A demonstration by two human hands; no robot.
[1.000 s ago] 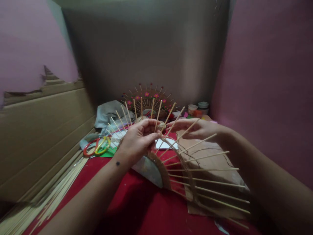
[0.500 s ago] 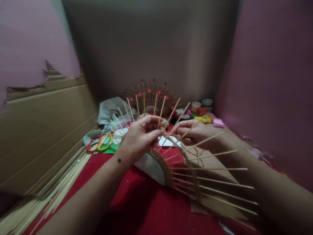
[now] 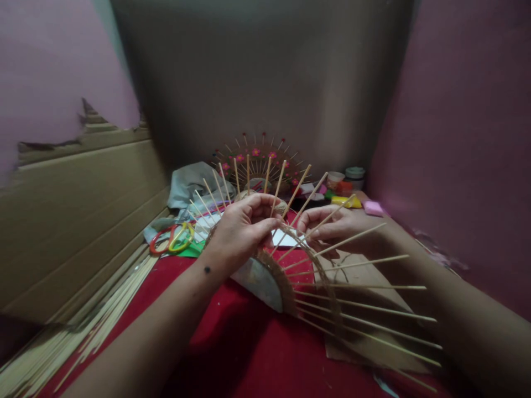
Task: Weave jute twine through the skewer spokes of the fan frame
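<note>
A fan-shaped frame of thin wooden sticks [image 3: 352,264] spreads out from a half-round base [image 3: 259,282] with a brown twine-wrapped rim. A band of brown twine [image 3: 327,287] runs in an arc across the sticks. My left hand [image 3: 244,226] is closed on the frame near the top of this arc, thumb and fingers pinching a stick and the twine. To its right, my right hand [image 3: 340,224] has its fingers closed among the sticks, with a loose strand of twine hanging under it. The fingertips are partly hidden behind a stick.
Red and yellow scissors [image 3: 172,240] lie at left, beside a bundle of loose sticks [image 3: 103,309]. A finished-looking fan with pink flowers [image 3: 256,152] stands at the back. Coloured packets [image 3: 346,202] and small tubs [image 3: 354,177] sit back right. Cardboard [image 3: 373,282] lies on the red cloth [image 3: 265,354].
The whole view has shifted slightly to the right. My right hand has moved a little away from the left one, and its fingers have drawn back from the twine arc. My left hand keeps its grip.
</note>
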